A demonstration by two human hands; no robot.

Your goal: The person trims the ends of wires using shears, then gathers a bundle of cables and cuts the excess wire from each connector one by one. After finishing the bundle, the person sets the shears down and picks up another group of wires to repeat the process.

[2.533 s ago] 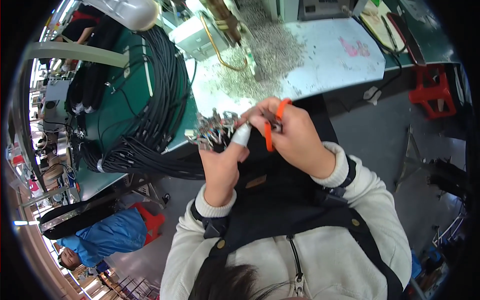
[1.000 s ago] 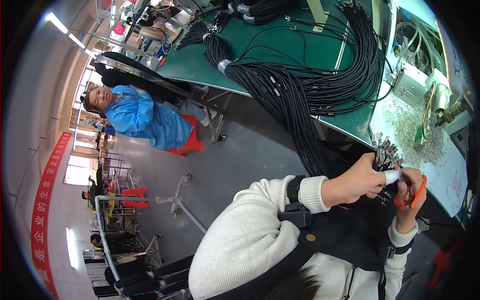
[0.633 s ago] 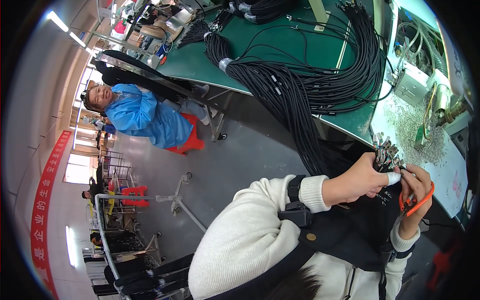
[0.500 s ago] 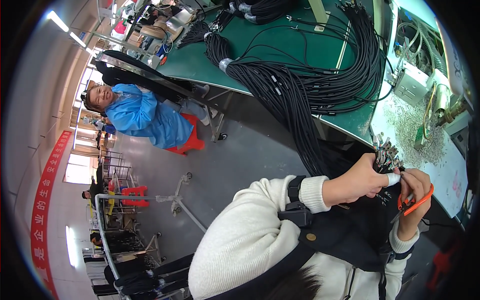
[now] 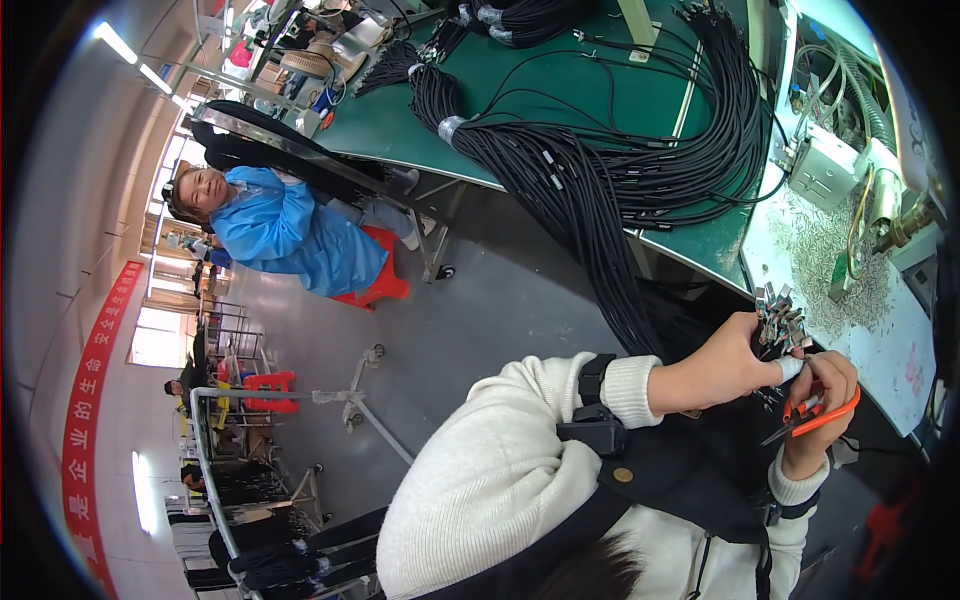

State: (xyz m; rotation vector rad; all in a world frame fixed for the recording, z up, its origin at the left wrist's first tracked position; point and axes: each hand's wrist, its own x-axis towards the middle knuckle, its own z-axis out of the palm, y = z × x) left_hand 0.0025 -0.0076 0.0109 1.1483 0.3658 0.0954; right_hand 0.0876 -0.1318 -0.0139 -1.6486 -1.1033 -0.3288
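Observation:
My left hand (image 5: 712,372) is closed round a bundle of black cables just below their ends, its thumb in a white wrap. The bare metal-tipped cable ends (image 5: 780,318) fan out above the fist. Close beside it, my right hand (image 5: 828,385) is closed on orange-handled scissors (image 5: 822,417), the dark blades pointing down toward my body. The right fingertips meet the left thumb at the cable ends; whether they pinch a single wire is hidden. From the left hand, the long black cables (image 5: 590,215) run up onto the green table.
The green table (image 5: 395,125) carries more cable bundles. At right, a machine (image 5: 825,170) stands over a white board (image 5: 900,365) strewn with small clippings (image 5: 835,260). Left, a person in blue (image 5: 290,230) sits on a red stool (image 5: 385,280); a wheeled metal rack (image 5: 300,397) stands nearer.
Both hands have shifted slightly, and the cable ends have turned a little in the left fist. The scissors have tilted in my right hand. The seated person's head has moved slightly.

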